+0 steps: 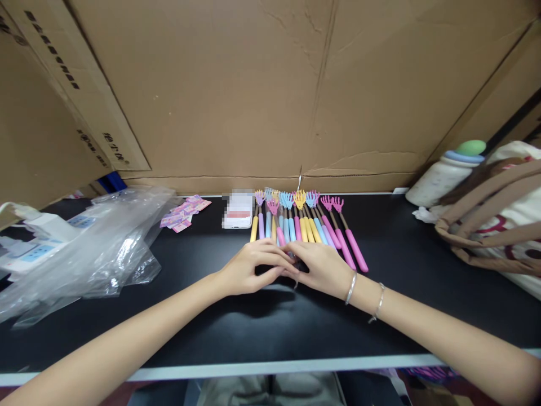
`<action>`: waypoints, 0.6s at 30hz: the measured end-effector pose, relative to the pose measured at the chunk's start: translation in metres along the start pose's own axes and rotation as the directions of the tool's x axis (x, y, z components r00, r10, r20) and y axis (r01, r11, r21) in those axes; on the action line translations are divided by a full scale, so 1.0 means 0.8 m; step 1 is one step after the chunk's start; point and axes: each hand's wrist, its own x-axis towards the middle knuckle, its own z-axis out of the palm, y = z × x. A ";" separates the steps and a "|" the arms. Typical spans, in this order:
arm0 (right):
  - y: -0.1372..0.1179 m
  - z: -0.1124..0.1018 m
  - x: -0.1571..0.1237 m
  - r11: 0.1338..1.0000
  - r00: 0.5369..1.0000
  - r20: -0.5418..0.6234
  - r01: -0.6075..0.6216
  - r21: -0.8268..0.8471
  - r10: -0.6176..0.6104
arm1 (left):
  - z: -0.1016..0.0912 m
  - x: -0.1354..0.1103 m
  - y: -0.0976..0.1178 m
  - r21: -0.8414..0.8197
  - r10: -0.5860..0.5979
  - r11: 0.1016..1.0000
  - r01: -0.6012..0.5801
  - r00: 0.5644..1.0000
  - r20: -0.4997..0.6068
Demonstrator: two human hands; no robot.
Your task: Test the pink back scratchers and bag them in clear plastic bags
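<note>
My left hand [257, 268] and my right hand [323, 266] meet at the middle of the desk, fingertips pinched together. A pink back scratcher [280, 234] lies over others in the row, and its handle runs down into my fingers. Just below my fingertips hangs a small loop [296, 281]. My fingers hide the end of that handle. Behind my hands lie several back scratchers with yellow [309, 228], blue [291, 228] and purple [261, 225] handles, claw heads facing away. Two pink-handled back scratchers [357, 251] lie at the row's right end.
A pale phone-like object [238, 211], partly pixelated, lies left of the row, beside small pink-purple cards [183, 213]. Clear plastic bags [110, 242] and a white power strip [38, 248] are farther left. To the right are a white bottle [439, 177] and a bag [499, 220]. Cardboard [236, 90] stands behind.
</note>
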 end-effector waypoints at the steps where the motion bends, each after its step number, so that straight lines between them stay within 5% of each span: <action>1: 0.000 0.001 -0.001 1.000 1.000 -0.012 -0.004 0.028 0.005 | 0.000 0.000 0.001 0.006 0.007 1.000 -0.007 1.000 -0.002; 8: 0.000 0.007 -0.004 0.972 0.990 -0.137 -0.006 0.235 0.039 | 0.003 -0.003 -0.002 0.051 0.053 0.997 -0.052 0.998 -0.014; 18: 0.012 0.011 -0.002 0.881 0.983 -0.151 -0.024 0.473 0.108 | 0.004 -0.002 -0.003 0.276 0.107 0.958 -0.077 0.990 -0.095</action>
